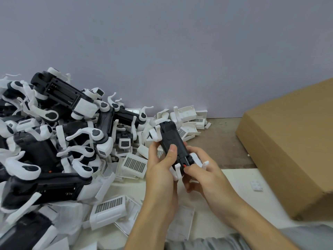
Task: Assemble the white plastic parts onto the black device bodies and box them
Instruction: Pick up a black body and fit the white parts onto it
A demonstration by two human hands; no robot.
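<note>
Against grey wall, both hands (163, 166) (201, 175) grip black body (170, 141); its underside hidden.

left: heaped device pile (54, 141) blocks | right: cardboard box (288, 150) blocks | between: bare floor (221, 141) passable

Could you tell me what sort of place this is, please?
Probably a small assembly or packing workstation: a heap of black-and-white devices, loose white plastic parts on the table, and a cardboard box nearby.
</note>
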